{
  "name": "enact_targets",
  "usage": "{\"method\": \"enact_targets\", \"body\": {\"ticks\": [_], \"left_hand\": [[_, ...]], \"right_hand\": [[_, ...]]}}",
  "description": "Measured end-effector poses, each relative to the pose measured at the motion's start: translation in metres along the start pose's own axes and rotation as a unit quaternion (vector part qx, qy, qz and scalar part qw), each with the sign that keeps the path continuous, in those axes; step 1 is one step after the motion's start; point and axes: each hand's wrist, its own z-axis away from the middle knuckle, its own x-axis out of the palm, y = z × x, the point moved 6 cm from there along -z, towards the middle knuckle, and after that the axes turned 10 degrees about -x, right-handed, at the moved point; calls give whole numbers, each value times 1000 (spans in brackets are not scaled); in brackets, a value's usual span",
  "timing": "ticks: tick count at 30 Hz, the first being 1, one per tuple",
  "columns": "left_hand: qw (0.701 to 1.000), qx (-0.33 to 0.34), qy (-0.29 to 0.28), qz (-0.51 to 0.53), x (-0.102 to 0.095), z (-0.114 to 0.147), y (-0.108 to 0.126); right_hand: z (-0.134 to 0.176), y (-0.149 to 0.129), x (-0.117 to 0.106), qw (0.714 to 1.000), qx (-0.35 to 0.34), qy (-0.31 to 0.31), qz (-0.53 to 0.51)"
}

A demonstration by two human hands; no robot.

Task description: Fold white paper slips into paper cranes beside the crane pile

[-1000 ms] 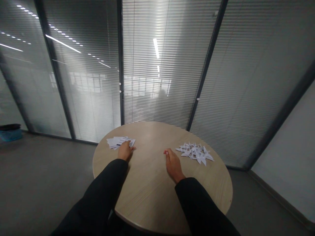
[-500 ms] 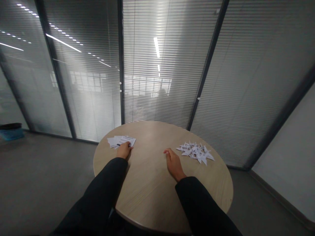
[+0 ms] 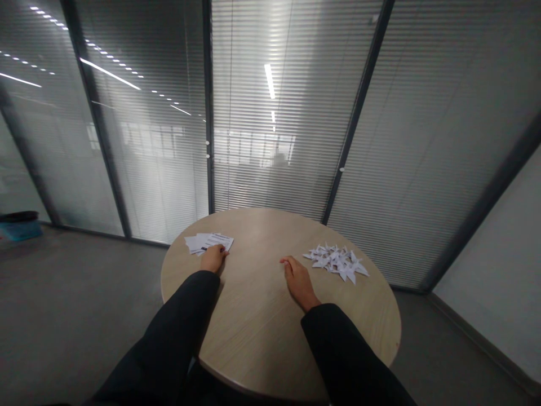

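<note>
My left hand (image 3: 214, 258) rests on the left part of the round table, its fingers curled in. It lies against the near side of several white printed paper sheets (image 3: 203, 241), covering part of them. A small dark spot shows by its fingertips, but I cannot make out whether anything is held. My right hand (image 3: 299, 282) lies on its side on the tabletop, fingers bent together and pointing left, with nothing visible in them. Just right of it, and apart from it, is a loose pile of folded white paper stars (image 3: 336, 260) with pointed arms.
The light wooden round table (image 3: 253, 327) stands close to a glass partition with blinds (image 3: 270, 180). A blue bin with a dark rim (image 3: 20, 226) is on the grey floor at far left. A white wall (image 3: 499, 270) rises on the right.
</note>
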Motion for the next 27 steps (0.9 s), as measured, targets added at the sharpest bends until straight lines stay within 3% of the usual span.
{"method": "enact_targets", "body": {"ticks": [11,17,21,27], "left_hand": [[986,125,79,-77,6,10,23],[960,273,-60,-23,34,40,55],[953,267,-137,-39,45,53,60],[955,239,-164,-67,44,58,62]], "right_hand": [[0,21,11,995,28,-55,79],[3,25,22,972,48,-122,193],[8,25,29,949,90,-192,233],[12,21,35,928,110,-271,230]]}}
